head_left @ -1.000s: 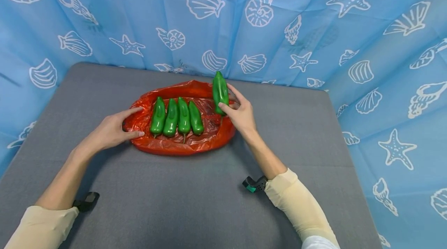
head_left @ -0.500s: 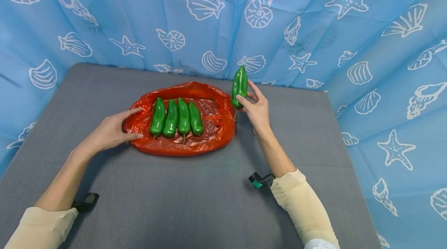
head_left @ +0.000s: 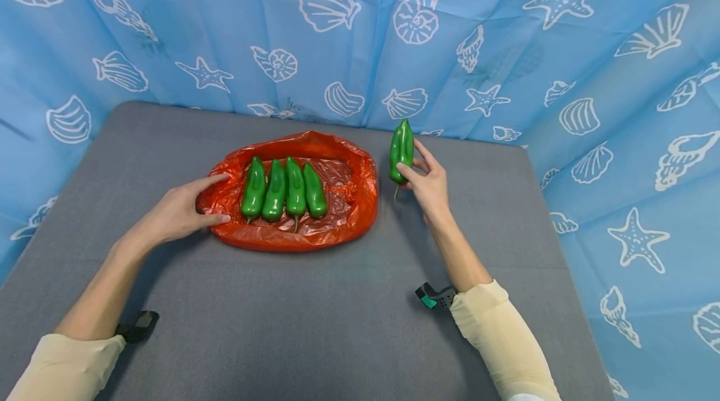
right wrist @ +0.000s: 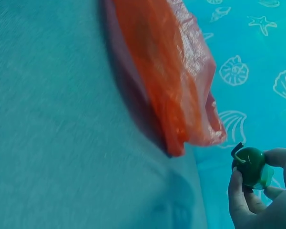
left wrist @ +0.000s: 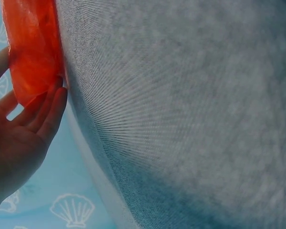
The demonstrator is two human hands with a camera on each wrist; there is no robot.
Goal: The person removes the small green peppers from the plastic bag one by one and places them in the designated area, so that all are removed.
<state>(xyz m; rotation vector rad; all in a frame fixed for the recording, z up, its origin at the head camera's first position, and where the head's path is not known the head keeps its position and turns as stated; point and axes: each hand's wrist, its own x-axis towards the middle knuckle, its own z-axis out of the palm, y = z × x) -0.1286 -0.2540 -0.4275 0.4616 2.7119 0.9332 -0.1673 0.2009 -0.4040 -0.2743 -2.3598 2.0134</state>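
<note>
My right hand (head_left: 429,185) holds a green pepper (head_left: 402,151) between thumb and fingers, just right of the red plastic bag (head_left: 368,217). The pepper stands nearly upright, its thin stem pointing down; the right wrist view shows its stem end (right wrist: 249,161) toward the camera. Several more green peppers (head_left: 275,192) lie side by side in the wide-open bag, stems toward the near side. At the bag's left end rests my left hand (head_left: 182,210), thumb and fingers spread about it. In the left wrist view, extended fingers (left wrist: 50,109) touch the bag's outer side (left wrist: 33,52).
The bag lies on a grey cloth-covered table (head_left: 315,320), toward its back. Behind and to the right hangs a blue curtain (head_left: 495,1) with white shell prints. A dark camera (head_left: 435,296) is strapped to the right wrist and another (head_left: 137,326) to the left.
My right hand has carried the pepper rightward from over the bag's right side to beyond its rim, rising and then dropping slightly. The left hand and the bag have stayed in place.
</note>
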